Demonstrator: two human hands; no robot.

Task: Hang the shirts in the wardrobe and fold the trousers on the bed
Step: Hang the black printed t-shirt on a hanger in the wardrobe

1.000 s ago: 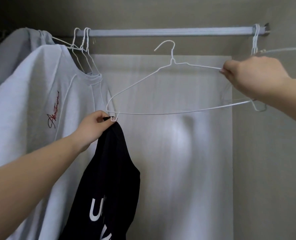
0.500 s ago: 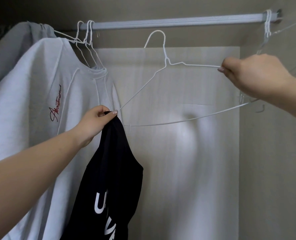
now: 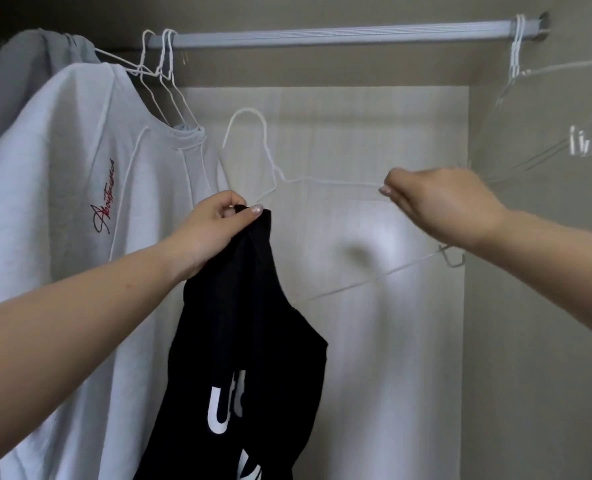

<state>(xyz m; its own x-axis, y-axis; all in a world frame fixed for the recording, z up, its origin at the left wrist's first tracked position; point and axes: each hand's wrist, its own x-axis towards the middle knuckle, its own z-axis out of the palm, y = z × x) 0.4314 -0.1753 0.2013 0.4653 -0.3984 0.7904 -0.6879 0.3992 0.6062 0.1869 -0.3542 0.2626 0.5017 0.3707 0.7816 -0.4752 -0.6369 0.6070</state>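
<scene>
A black shirt (image 3: 249, 334) with white letters hangs from my left hand (image 3: 215, 226), which grips its top edge. A white wire hanger (image 3: 322, 181) is held off the rail, below it, tilted with its hook up. My right hand (image 3: 436, 206) pinches its right shoulder wire. The hanger's left end goes behind my left hand and the black shirt's top. A pale grey rail (image 3: 339, 32) runs across the top of the wardrobe.
A white shirt (image 3: 62, 202) with red script hangs at the left on the rail, a grey garment (image 3: 7, 84) behind it. Spare white hangers (image 3: 516, 53) hang at the rail's right end, blurred. The wardrobe's back panel (image 3: 374, 341) and right wall close the space.
The hanger has dropped further below the rail and its left end has gone into the black shirt's top at my left hand. My right hand has come down and to the left.
</scene>
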